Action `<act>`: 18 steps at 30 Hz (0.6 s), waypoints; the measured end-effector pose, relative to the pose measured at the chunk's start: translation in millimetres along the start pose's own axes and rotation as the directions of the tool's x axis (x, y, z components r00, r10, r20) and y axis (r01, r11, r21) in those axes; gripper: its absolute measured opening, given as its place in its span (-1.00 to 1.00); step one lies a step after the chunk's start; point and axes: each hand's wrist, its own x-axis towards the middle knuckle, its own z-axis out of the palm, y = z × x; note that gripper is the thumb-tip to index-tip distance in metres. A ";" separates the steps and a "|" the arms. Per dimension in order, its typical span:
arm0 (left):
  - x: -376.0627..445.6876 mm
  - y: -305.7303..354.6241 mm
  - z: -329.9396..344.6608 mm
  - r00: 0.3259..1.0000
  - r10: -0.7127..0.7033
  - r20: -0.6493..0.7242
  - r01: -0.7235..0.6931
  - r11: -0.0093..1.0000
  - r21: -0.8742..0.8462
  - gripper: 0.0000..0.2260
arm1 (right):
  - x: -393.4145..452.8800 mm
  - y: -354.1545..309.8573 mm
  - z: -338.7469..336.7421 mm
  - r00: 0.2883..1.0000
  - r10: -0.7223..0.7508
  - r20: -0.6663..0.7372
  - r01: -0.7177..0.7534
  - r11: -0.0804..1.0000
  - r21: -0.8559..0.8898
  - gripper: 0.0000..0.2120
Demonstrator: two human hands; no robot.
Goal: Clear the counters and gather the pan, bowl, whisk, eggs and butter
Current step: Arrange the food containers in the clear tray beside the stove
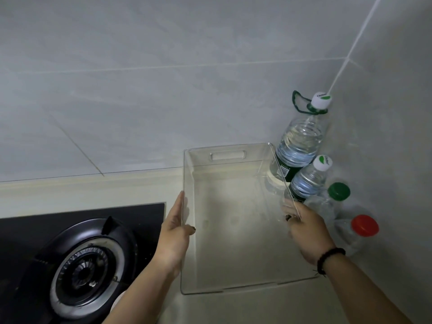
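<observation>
A clear plastic bin (228, 157), empty, with a cut-out handle at its far end, stands on the pale counter (93, 190) between the stove and the corner. My left hand (174, 232) grips its left wall, thumb inside. My right hand (306, 230) grips the right wall, with a dark bead bracelet on its wrist. No pan, bowl, whisk, eggs or butter is in sight.
A black gas hob (79, 272) with its burner ring lies at the lower left. In the corner at the right stand a large water bottle (301, 141), a smaller one (308, 181), a green-capped bottle (339, 191) and a red-capped bottle (364, 225). Grey tiled walls rise behind.
</observation>
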 end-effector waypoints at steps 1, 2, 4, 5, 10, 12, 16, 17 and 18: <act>-0.2 0.2 1.2 1.000 0.001 0.000 -0.001 1.000 -0.003 -0.18 | -0.3 0.3 -0.2 1.000 0.004 0.000 -0.004 1.000 -0.005 -0.51; -0.6 0.5 2.0 1.000 0.003 0.001 -0.003 1.000 -0.004 -0.18 | -1.0 0.4 0.0 1.000 0.006 0.000 -0.006 1.000 -0.016 -0.52; -1.0 0.7 2.8 1.000 0.002 -0.002 -0.002 1.000 -0.005 -0.18 | -2.3 -0.2 0.0 1.000 0.004 0.001 -0.004 0.999 -0.046 -0.53; -1.2 1.1 3.0 1.000 0.000 -0.004 0.000 1.000 -0.005 -0.18 | -3.0 -1.1 -0.4 1.000 0.003 -0.002 -0.003 0.998 -0.062 -0.53; -1.5 0.9 4.8 1.000 -0.002 -0.009 0.002 1.000 -0.007 -0.17 | -8.8 -12.1 -3.1 0.997 -0.051 -0.061 0.040 0.986 -0.161 -0.53; -1.8 1.0 5.3 1.000 -0.001 -0.005 0.001 1.000 0.003 -0.16 | -13.7 -18.2 -5.0 0.992 -0.092 -0.088 0.071 0.974 -0.216 -0.50; -3.6 2.6 3.9 1.000 0.002 0.014 -0.002 0.999 0.049 -0.18 | -25.8 -24.2 -6.5 0.991 -0.126 -0.055 0.108 0.959 -0.262 -0.51; -4.4 3.6 3.7 1.000 0.002 0.022 -0.004 0.998 0.070 -0.18 | -28.4 -24.1 -6.7 0.992 -0.117 -0.047 0.101 0.959 -0.266 -0.52; -6.2 5.9 3.7 1.000 0.005 0.026 -0.008 0.996 0.090 -0.20 | -31.9 -25.3 -7.5 0.991 -0.122 -0.047 0.105 0.956 -0.273 -0.52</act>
